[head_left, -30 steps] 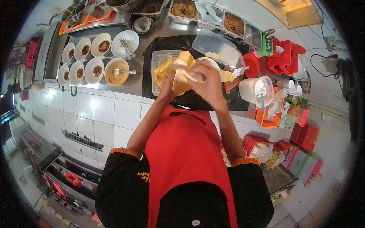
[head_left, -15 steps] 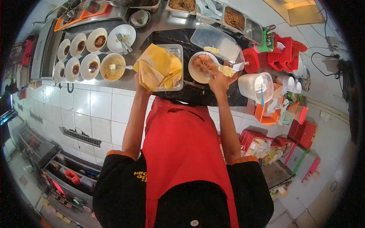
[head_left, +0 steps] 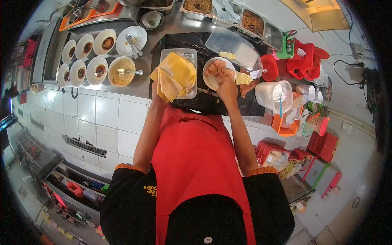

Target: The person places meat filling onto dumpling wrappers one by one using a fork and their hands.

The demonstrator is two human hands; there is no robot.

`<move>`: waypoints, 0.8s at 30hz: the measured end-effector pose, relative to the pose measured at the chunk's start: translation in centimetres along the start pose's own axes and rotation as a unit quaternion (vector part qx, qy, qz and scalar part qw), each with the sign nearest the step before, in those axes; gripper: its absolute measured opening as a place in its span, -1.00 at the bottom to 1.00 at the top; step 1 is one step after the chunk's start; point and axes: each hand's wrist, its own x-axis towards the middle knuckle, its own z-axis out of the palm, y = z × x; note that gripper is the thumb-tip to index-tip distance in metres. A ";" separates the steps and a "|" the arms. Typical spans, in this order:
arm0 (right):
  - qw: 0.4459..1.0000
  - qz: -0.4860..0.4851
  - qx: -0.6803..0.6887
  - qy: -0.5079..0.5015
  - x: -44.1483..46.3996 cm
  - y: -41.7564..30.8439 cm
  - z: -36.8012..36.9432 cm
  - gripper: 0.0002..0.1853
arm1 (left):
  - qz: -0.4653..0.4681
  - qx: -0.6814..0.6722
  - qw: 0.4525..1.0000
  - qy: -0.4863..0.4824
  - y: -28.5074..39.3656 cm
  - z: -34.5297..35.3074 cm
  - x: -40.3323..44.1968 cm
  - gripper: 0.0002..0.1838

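Yellow dough sheets (head_left: 173,75) lie spread over my left hand (head_left: 156,94), whose fingers are mostly hidden beneath them. Behind the sheets is a clear plastic container (head_left: 190,93). My right hand (head_left: 227,90) is closed at the lower right rim of a white bowl (head_left: 209,80) of pinkish minced filling (head_left: 219,68); what its fingers hold is hidden. To the right of the bowl lies a pale yellow sheet (head_left: 243,78). A small yellow piece (head_left: 227,55) rests above the bowl on a clear lid (head_left: 232,44).
Several white bowls with dark sauce (head_left: 97,70) stand at the left, beside a bowl with a fork (head_left: 121,77) and a plate with cutlery (head_left: 131,41). Metal food trays (head_left: 252,22) line the back. A tub of white powder (head_left: 274,96) and red baskets (head_left: 304,59) are at the right.
The yellow sheets, worked between both hands a second ago, now rest over my left hand. My right hand has moved right to the filling bowl. Since the last earlier frame, the sheets have shifted slightly right.
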 end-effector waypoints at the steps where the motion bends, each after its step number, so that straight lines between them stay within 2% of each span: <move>1: 1.000 0.020 -0.004 -0.019 -0.2 -0.7 -1.0 -0.83 | -0.007 -0.003 1.000 0.001 0.1 0.3 -0.1 -0.37; 6: 0.995 0.042 -0.044 -0.081 0.0 -0.4 -1.2 -0.77 | -0.019 0.027 0.999 0.002 0.1 0.5 -0.1 -0.37; 8: 0.997 -0.040 0.005 -0.072 -0.6 0.9 -1.9 -0.72 | -0.020 0.031 0.999 0.001 0.1 -0.6 0.1 -0.36; 9: 0.997 -0.042 0.005 -0.072 -0.5 1.5 -2.6 -0.72 | -0.030 0.047 0.998 0.003 0.1 -1.3 0.2 -0.36; 11: 0.984 -0.088 0.139 -0.076 -0.5 2.8 -3.9 -0.74 | -0.039 0.063 0.997 0.006 -0.1 -1.7 0.3 -0.36; 12: 0.983 -0.089 0.140 -0.075 -0.5 3.1 -4.5 -0.74 | -0.039 0.072 0.996 0.030 -0.3 -1.7 0.3 -0.38; 14: 0.927 -0.134 0.324 -0.134 -0.6 2.6 -6.1 -0.71 | -0.035 0.083 0.994 0.057 -0.7 -0.5 0.2 -0.39; 16: 0.919 -0.123 0.342 -0.153 -1.8 -0.6 -9.1 -0.75 | -0.086 0.119 0.984 0.101 -0.7 2.0 -0.5 -0.41; 17: 0.920 -0.133 0.345 -0.130 -2.5 -1.9 -10.3 -0.75 | -0.105 0.099 0.988 0.052 -1.1 1.5 -0.2 -0.39; 18: 0.922 -0.142 0.346 -0.105 -2.9 -3.0 -11.0 -0.75 | -0.102 0.100 0.988 0.052 -1.3 2.2 -0.2 -0.39; 20: 0.914 -0.145 0.374 -0.065 -3.1 -4.6 -10.4 -0.75 | -0.154 0.082 0.985 -0.007 -1.9 4.5 -0.2 -0.37; 22: 0.920 -0.202 0.334 0.036 -2.5 -5.2 -9.6 -0.76 | -0.156 0.107 0.982 -0.012 -2.2 5.3 -0.2 -0.39; 23: 0.924 -0.160 0.347 0.012 -2.5 -5.4 -9.7 -0.72 | -0.159 0.102 0.982 -0.016 -2.2 5.3 0.0 -0.39; 24: 0.924 -0.160 0.346 0.013 -2.4 -5.1 -9.5 -0.72 | -0.161 0.098 0.982 -0.020 -2.0 5.8 0.0 -0.40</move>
